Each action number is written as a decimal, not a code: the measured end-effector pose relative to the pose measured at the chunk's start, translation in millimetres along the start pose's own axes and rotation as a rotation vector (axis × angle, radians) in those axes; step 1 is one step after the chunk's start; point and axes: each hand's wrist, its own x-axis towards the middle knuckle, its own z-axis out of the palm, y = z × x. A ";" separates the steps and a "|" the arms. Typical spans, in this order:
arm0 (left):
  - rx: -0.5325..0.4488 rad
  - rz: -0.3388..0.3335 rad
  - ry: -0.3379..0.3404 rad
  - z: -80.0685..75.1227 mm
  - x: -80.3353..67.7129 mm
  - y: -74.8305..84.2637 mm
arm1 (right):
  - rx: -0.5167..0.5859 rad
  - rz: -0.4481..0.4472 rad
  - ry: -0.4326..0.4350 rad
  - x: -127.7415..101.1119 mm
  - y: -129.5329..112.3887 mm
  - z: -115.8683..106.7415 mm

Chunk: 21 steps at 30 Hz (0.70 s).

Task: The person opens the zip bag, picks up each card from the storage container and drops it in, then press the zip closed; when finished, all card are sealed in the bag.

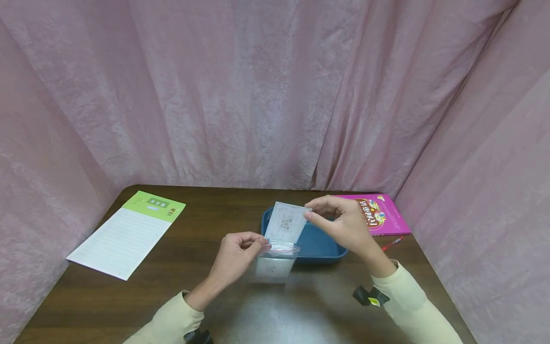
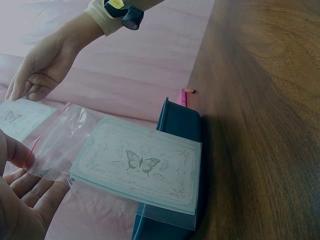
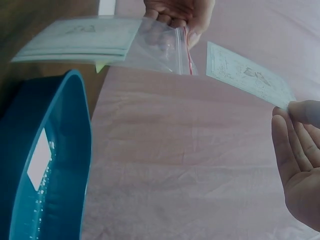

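Note:
My left hand (image 1: 236, 255) pinches a clear zip bag (image 2: 65, 135) by its red-edged mouth. Inside the bag lies a small stack of pale cards (image 2: 135, 165), the top one printed with a butterfly. Between thumb and fingers my right hand (image 1: 343, 222) holds a single butterfly card (image 1: 285, 222) by its upper right corner. In the right wrist view that card (image 3: 250, 72) is apart from the bag's mouth, just outside it. Behind and below both hands stands a blue tray (image 1: 322, 243), with a small white piece (image 3: 39, 160) in it.
A writing pad (image 1: 129, 234) with a green header lies on the left of the brown table (image 1: 206, 210). At the right back are a magenta book (image 1: 391, 215) and a red pen (image 1: 392, 243). Pink curtains (image 1: 240, 95) hang around the table.

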 end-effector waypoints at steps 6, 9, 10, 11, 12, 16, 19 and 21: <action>-0.018 -0.004 0.005 0.2 -0.5 0.8 | 0.014 0.012 -0.012 -5.9 1.3 2.5; -0.014 0.000 0.008 -0.1 -1.3 1.4 | 0.012 0.023 -0.019 -8.3 2.8 3.2; -0.011 -0.001 0.008 -0.1 -1.5 1.6 | 0.013 0.026 -0.021 -9.0 3.3 3.3; -0.008 -0.002 0.009 -0.1 -1.6 1.8 | 0.009 0.030 -0.023 -9.6 3.8 3.3; -0.003 -0.006 0.009 -0.1 -1.6 1.9 | 0.008 0.035 -0.024 -10.3 4.4 3.1; 0.021 -0.013 0.015 -0.3 -1.5 2.5 | 0.005 0.051 -0.029 -12.4 4.8 3.6; 0.039 -0.004 0.024 -0.6 -1.5 2.7 | 0.011 0.061 -0.032 -13.8 6.5 4.8; 0.049 0.004 0.031 -0.7 -1.6 2.7 | 0.015 0.061 -0.037 -14.8 8.5 5.8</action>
